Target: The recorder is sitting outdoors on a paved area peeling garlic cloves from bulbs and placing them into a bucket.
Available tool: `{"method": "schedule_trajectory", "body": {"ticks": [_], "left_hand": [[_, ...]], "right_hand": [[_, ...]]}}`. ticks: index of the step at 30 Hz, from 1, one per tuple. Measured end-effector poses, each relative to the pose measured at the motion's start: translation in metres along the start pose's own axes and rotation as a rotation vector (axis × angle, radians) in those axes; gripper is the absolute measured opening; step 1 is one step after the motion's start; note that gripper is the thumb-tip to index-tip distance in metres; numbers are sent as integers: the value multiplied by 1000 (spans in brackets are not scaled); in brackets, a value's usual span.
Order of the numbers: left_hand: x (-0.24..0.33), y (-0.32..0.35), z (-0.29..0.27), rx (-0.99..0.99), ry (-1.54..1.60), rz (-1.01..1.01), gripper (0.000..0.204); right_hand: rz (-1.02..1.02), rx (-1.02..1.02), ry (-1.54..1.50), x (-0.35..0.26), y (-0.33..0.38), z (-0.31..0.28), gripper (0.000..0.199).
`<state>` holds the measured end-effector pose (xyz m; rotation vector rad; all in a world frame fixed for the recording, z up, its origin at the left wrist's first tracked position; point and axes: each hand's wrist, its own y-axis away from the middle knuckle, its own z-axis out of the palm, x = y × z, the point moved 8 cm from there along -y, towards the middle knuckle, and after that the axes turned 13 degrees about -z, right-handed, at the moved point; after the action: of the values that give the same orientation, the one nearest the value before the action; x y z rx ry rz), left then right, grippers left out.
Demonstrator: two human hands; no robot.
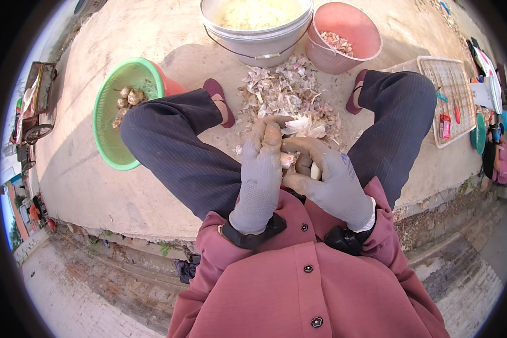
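Both of my hands wear grey work gloves with brown, soiled fingers and meet above my lap. My left hand (266, 149) is closed at a garlic bulb (288, 160) with pinkish-white skin, partly hidden between the two hands. My right hand (324, 172) curls its fingers against the same garlic from the other side. In its bent fingers shows a smooth white piece (316, 170), which looks like a garlic clove. Just beyond my fingertips lies a pile of papery garlic skins (287, 93) on the ground, between my feet.
A white bucket (253, 42) of peeled cloves and a pink bucket (357, 36) with unpeeled cloves stand ahead. A green basket (100, 121) with several garlic bulbs is left. On the right, a white plastic rack (428, 70) carries a red packet (445, 126) and small tools.
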<state>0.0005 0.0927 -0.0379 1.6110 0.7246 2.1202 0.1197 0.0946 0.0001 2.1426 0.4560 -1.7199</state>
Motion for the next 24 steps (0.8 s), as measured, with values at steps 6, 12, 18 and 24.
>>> {"method": "schedule_trajectory", "body": {"ticks": [6, 12, 18, 24], "left_hand": [[-1, -1, 10, -127, -7, 49, 45], [10, 9, 15, -229, -26, -32, 50], [-10, 6, 5, -114, -132, -133, 29], [-2, 11, 5, -86, -100, -113, 21]], "right_hand": [[9, 109, -130, 27, 1, -4, 43], [13, 385, -413, 37, 10, -21, 38], [1, 205, 104, 6, 2, -27, 41], [-89, 191, 111, 5, 3, -23, 38]]}}
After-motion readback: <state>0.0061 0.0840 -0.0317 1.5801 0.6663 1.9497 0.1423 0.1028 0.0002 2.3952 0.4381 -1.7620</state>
